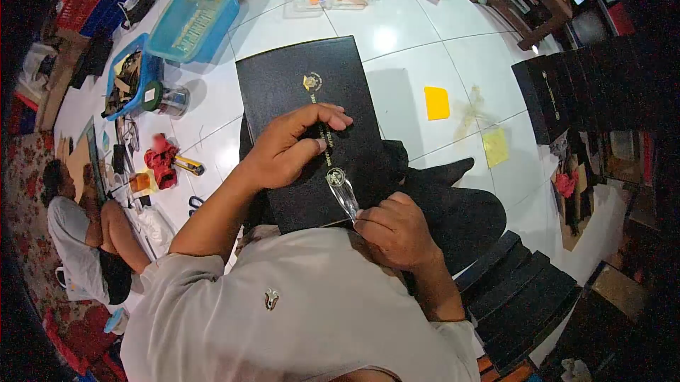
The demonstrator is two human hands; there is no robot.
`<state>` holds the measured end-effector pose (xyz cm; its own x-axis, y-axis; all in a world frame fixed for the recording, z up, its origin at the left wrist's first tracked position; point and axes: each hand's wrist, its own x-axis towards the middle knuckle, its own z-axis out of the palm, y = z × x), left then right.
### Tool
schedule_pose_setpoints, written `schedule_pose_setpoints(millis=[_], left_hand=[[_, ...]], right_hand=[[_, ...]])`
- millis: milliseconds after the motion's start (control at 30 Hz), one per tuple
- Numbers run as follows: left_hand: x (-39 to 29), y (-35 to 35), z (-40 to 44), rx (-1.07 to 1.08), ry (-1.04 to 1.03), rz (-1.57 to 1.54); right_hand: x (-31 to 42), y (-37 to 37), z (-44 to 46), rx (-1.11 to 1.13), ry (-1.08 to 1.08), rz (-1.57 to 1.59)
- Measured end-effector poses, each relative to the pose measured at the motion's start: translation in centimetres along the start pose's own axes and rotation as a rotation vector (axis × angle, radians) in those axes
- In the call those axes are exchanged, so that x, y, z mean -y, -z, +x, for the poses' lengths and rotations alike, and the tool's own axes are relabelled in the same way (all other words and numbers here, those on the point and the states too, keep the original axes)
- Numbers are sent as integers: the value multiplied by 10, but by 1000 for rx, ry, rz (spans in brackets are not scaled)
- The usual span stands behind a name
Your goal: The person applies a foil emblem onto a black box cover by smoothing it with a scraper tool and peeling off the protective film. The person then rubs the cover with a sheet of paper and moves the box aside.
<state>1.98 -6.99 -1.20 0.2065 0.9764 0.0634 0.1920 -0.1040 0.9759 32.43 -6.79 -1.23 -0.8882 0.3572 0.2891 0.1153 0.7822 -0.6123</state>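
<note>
On my lap lies a black box or folder-like case [304,56] with gold lettering and emblems down its middle. My left hand [290,145] rests on its face, across the lettering, thumb and fingers apart and somewhat bent. At the lower edge of the case my right hand [397,230] is closed on the end of a clear plastic strip [345,198]. The strip's other end reaches the round emblem [336,177] on the case; whether it is stuck there I cannot tell.
A yellow scraper-like card [437,103] and a yellow paper square [496,147] lie on the tiles. Blue tubs [152,56], a jar [170,99] and a cutter [189,164] are at left. Black cases [524,297] stack at right. Another person [85,240] sits left.
</note>
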Motion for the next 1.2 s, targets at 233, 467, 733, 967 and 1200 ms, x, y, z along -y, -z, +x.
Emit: schedule_pose_setpoints(millis=[233, 467, 733, 967, 1200], left_hand=[[-2, 0, 0, 1, 2, -10], [-10, 4, 1, 87, -178, 200], [-17, -2, 1, 208, -332, 414], [-17, 1, 1, 268, -354, 390], [-16, 1, 3, 250, -318, 359]], right_hand=[[1, 1, 0, -17, -10, 13], [4, 6, 5, -92, 2, 2], [17, 12, 18, -257, 32, -20], [35, 38, -18, -153, -130, -3], [24, 25, -85, 183, -751, -459]])
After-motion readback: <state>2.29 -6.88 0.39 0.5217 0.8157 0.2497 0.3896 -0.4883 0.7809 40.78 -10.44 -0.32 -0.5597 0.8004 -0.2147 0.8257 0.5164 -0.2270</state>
